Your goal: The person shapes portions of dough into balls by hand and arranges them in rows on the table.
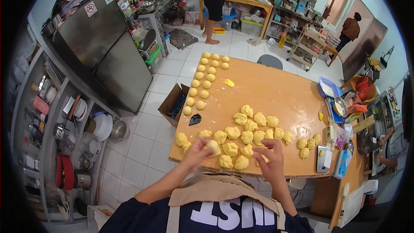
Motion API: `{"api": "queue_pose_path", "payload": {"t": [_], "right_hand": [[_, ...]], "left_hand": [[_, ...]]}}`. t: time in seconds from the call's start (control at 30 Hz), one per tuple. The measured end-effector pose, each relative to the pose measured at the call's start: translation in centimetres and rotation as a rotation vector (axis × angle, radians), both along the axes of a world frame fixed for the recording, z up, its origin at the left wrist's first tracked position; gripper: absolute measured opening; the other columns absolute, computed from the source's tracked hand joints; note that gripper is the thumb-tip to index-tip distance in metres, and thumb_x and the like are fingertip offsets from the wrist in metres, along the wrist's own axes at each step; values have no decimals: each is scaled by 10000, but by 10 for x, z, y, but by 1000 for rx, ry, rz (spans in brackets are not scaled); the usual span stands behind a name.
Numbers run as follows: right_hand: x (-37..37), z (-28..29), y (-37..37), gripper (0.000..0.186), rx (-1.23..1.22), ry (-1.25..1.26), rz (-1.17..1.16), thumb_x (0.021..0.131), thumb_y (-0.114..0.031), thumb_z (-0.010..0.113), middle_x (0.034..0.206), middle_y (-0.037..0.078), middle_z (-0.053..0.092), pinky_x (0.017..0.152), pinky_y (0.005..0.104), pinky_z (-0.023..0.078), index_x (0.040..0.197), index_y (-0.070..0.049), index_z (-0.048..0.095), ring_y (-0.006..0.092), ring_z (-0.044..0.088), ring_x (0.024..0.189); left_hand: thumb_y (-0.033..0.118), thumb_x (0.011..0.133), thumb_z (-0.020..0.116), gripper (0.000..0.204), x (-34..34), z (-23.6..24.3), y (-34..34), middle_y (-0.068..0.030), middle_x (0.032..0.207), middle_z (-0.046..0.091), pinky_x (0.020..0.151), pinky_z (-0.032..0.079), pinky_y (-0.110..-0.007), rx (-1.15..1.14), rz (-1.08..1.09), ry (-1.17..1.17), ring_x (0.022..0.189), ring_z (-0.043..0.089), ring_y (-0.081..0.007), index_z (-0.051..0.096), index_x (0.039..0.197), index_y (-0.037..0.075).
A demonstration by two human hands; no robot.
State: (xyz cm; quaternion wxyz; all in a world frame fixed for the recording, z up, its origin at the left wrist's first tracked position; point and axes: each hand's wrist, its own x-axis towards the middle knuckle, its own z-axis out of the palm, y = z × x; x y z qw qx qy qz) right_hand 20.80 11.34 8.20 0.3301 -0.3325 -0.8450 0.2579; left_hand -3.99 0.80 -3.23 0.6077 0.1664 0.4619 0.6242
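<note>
My left hand (196, 153) is curled around a smooth yellow dough ball (213, 146) above the near edge of the wooden table (280, 86). On the right, my right hand (273, 157) has its thumb and fingers apart. It is beside a rough dough lump (246, 150), and another piece is partly hidden behind its fingers. Several more uneven lumps, such as one dough piece (230, 149), lie between and beyond my hands. Along the far left edge stand rows of smooth round dough balls (207, 84). A smaller group of dough pieces (304, 152) sits to the right.
A digital scale (324, 159) and a blue-white box (342, 164) stand at the right. A blue tub of white powder (328, 88) is farther back. A dark plastic scrap (195, 119) lies on the left. One person (214, 0) stands beyond the table; another (350, 29) is near the doorway.
</note>
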Motion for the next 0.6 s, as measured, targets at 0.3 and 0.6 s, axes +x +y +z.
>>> {"api": "queue_pose_path", "payload": {"t": [0.3, 0.6], "right_hand": [[71, -67, -8, 284, -191, -166, -213, 749, -68, 750, 1025, 126, 589, 856, 385, 474, 1023, -49, 677, 300, 573, 1003], [107, -72, -28, 251, -235, -227, -356, 747, -53, 739, 991, 131, 599, 842, 387, 480, 989, -45, 674, 307, 590, 959]], "left_hand": [[64, 739, 763, 438, -141, -91, 42, -143, 1148, 617, 911, 491, -365, -222, 43, 1368, 1063, 605, -280, 604, 1148, 57], [142, 748, 757, 484, -169, -119, 65, -128, 1211, 586, 968, 458, -409, -300, -128, 1635, 1140, 548, -320, 584, 1196, 86]]}}
